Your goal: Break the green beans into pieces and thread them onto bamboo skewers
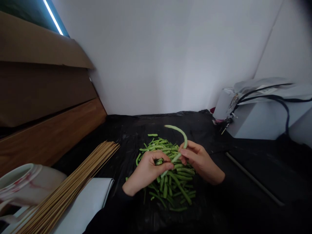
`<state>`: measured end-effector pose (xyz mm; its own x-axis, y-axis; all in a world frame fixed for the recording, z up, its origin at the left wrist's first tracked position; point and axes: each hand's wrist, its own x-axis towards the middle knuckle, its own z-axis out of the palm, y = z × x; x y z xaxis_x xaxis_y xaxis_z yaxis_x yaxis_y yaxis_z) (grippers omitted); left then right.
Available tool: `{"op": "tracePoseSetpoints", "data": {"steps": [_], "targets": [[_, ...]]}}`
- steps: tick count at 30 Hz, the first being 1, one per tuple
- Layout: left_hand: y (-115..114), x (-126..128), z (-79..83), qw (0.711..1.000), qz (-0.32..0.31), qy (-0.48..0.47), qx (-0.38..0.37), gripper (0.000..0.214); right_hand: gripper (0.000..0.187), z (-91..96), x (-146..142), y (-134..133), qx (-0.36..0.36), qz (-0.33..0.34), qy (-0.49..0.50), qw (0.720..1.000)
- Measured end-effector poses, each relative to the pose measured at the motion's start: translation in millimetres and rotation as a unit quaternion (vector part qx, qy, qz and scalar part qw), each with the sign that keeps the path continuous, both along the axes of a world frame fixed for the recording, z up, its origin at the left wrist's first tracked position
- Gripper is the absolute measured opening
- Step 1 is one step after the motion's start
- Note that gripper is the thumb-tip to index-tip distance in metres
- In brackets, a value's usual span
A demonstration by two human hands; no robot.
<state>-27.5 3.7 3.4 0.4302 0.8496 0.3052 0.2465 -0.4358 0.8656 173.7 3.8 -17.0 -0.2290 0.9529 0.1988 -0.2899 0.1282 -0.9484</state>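
- The long green bean (pixel 185 136) is in both hands above the heap of green bean pieces (pixel 180 183); its long axis bends like a hook, running up and rightward from the left fingertips, through the right hand, then arching up and back leftward to a brownish tip pointing left.
- Left hand (pixel 148 165): the grip is narrow, thumb and finger pinching the bean's lower part; where that end stops is hidden by the thumb.
- Right hand (pixel 201 161): the grip closes around the bean further up, thumb against its side, below the arch.
- The heap lies directly under both hands, its pieces pointing many ways; one short piece (pixel 152 135) sits apart beyond it.
- Left of the heap, a bundle of thin sticks (pixel 85 177) slants across a folded white sheet (pixel 94 198), beside a red-marked pot (pixel 34 183).
- Right, a dark rod (pixel 254 178) lies diagonally; a white box (pixel 258 120) with black cables (pixel 270 96) stands behind it.
- The black-covered tabletop (pixel 207 136) meets the wall (pixel 158 65) at the back; bare strips separate the heap from wall, sticks and rod.
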Motion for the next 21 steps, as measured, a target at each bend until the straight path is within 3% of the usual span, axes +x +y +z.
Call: {"op": "tracePoseSetpoints", "data": {"steps": [14,21], "targets": [[2.1,2.0,-3.0,0.995,0.058,-0.079,-0.005,0.015,0.023,1.6,-0.5,1.3,-0.066,0.010,0.078,0.995],[1.2,6.6,-9.3,0.981,0.103,-0.139,-0.092,0.021,0.022,0.4,-3.7,0.3,-0.068,0.024,0.099,0.992]]}}
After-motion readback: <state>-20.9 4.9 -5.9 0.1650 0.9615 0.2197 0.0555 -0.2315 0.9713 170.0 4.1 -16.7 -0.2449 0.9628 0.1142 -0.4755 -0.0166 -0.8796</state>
